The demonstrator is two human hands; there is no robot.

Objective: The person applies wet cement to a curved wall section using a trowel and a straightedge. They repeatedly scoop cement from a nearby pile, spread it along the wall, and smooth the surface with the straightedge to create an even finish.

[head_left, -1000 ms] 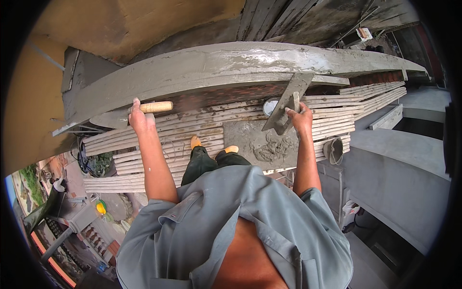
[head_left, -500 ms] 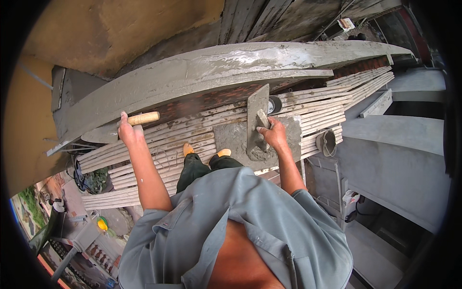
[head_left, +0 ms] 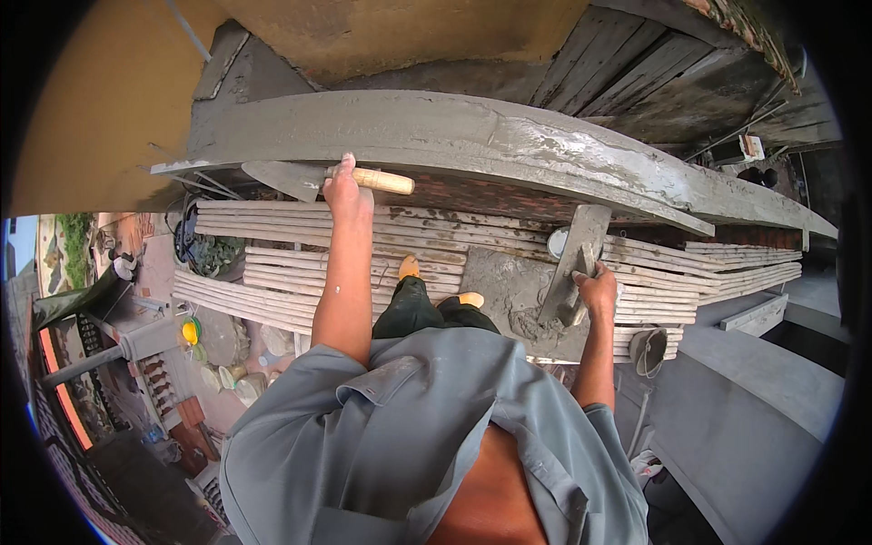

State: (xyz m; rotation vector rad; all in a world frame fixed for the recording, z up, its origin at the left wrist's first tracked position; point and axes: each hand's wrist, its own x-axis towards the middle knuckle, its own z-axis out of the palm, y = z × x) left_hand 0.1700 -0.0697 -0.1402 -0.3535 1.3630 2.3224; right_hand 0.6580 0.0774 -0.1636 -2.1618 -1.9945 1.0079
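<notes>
In the head view, the relation that matters runs between the right hand [head_left: 597, 289] and the heap of wet mortar [head_left: 530, 322]: the mortar lies just to the hand's left, on a grey-coated mortar board [head_left: 490, 271], and the right hand is much the nearer of the two. That hand is closed around the grip of a long rectangular plastering float [head_left: 578, 243], whose long axis slants from the upper right, near the lower edge of the curved concrete ledge [head_left: 363, 124], down and left to the mortar's edge; whether the float's lower end touches the mortar or hangs above it, I cannot tell. The left hand [head_left: 346, 193], well apart on the other side of the board, grasps a pointed trowel near the neck, its wooden handle [head_left: 385, 181] sticking out to the right and its leaf-shaped blade [head_left: 280, 179] reaching left. The trowel's long axis thus runs nearly side to side, roughly along the ledge's underside edge; contact there is not clear. A small pail [head_left: 557, 242] stands partly behind the float, and a bucket [head_left: 648, 351] sits to the right of the right forearm, beside the pole platform [head_left: 282, 270].
</notes>
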